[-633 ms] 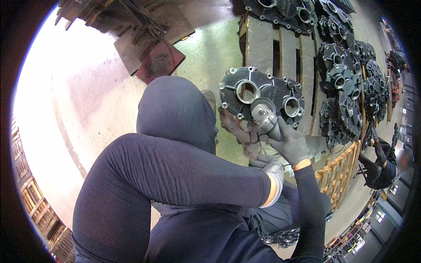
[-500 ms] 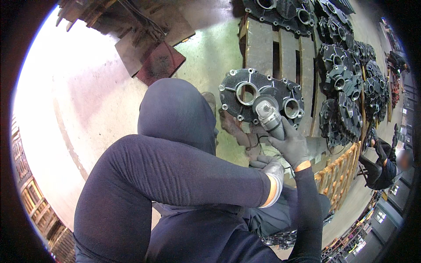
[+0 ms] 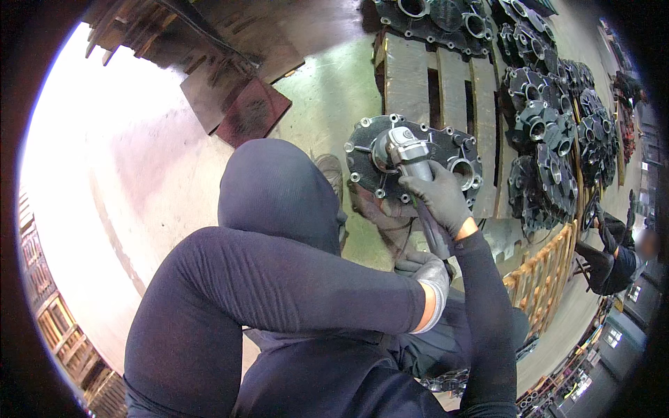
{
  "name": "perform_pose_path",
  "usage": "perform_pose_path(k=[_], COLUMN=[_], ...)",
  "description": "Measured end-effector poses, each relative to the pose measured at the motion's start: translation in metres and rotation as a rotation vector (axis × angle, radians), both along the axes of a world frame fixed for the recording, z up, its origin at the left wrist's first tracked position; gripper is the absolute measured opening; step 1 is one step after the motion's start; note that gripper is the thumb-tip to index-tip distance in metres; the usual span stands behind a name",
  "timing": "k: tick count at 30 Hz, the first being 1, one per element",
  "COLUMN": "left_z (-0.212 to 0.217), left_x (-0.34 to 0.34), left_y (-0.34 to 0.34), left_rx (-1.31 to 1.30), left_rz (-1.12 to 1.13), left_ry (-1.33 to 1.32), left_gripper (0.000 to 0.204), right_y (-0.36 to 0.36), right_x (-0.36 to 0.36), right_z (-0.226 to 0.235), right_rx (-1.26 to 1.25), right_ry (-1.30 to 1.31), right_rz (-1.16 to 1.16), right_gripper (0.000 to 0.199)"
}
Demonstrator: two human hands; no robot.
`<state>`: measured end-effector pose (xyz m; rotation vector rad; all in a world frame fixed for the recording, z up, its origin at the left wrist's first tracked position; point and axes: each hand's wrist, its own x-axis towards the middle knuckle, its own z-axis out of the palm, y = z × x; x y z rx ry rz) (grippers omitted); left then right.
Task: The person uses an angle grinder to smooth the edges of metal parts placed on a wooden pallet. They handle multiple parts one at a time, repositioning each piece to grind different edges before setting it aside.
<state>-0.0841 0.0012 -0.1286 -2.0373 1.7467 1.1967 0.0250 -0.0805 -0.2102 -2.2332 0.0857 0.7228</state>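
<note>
Toward the upper right, 1 wooden pallet (image 3: pixel 406 73) bears an upper casting (image 3: pixel 446 19), while right of centre the right hand (image 3: pixel 444 200) closes round a grinder (image 3: pixel 416 164), its head over a ribbed casting (image 3: pixel 442 144) above both hands, and the left hand (image 3: pixel 426 272) curls near the grinder's tail, its grip unclear.

A dark red panel (image 3: pixel 254 113) overlaps a grey-brown sheet (image 3: pixel 205 99).

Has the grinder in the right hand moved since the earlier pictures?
Yes: the grinder moved up and to the left in the picture, judged against the black metal housing.
</note>
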Motion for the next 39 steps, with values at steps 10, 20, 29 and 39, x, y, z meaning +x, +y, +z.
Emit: perform_pose_path(k=[10, 20, 29, 39], left_z=[-0.050, -0.014, -0.023, -0.037], left_x=[-0.035, -0.007, 0.004, 0.032], left_y=[-0.018, -0.008, -0.015, -0.026], left_rx=[-0.059, 0.006, -0.052, -0.158], left_rz=[0.202, 0.054, 0.114, 0.109], left_ry=[0.053, 0.098, 0.168, 0.030], left_gripper=[0.033, 0.041, 0.042, 0.028], right_y=[0.025, -0.050, -0.167, -0.209], right_x=[0.003, -0.060, -0.088, -0.100], right_z=[0.026, 0.058, 0.055, 0.087], right_rx=[-0.349, -0.448, 0.102, 0.621], right_ry=[-0.007, -0.068, -0.094, -0.280], right_rz=[0.379, 0.289, -0.508, -1.001], right_gripper=[0.067, 0.077, 0.050, 0.051])
